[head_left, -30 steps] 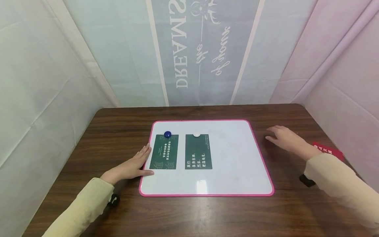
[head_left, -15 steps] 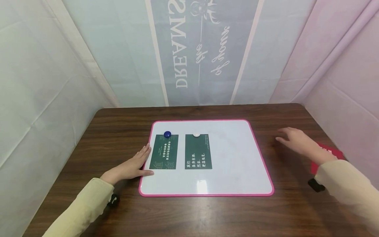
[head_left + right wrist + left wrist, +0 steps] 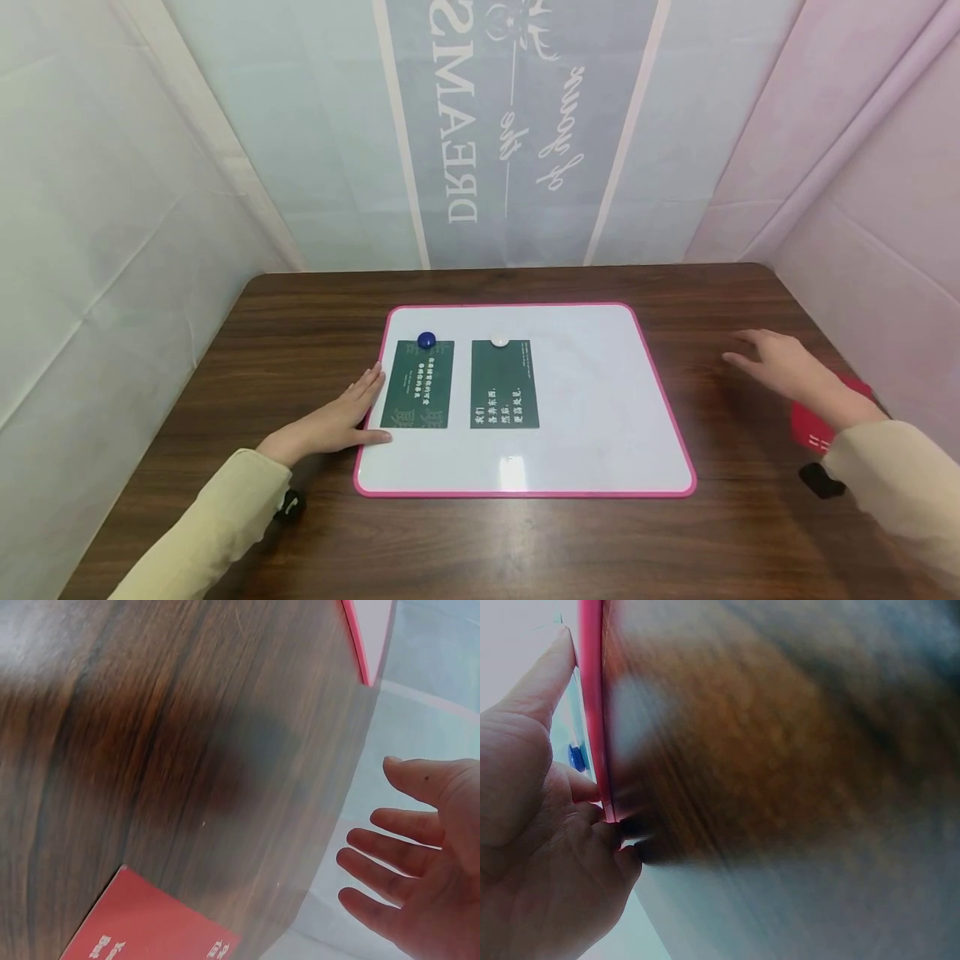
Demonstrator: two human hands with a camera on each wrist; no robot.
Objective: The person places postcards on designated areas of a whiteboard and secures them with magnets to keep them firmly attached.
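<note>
- Left hand (image 3: 330,425) flat on the counter (image 3: 300,333), fingers (image 3: 367,387) straight and together along the pink left edge of the whiteboard (image 3: 592,400), thumb on the board's corner.
- Just beyond those fingertips: green card (image 3: 417,385) under a blue magnet (image 3: 426,339); second green card (image 3: 504,384) under a white magnet (image 3: 498,341) further out.
- Right hand (image 3: 783,367) above the counter, fingers (image 3: 375,859) spread and relaxed, holding nothing, well apart from the board.
- Red card (image 3: 150,922) lies under the right wrist, behind the fingers.
</note>
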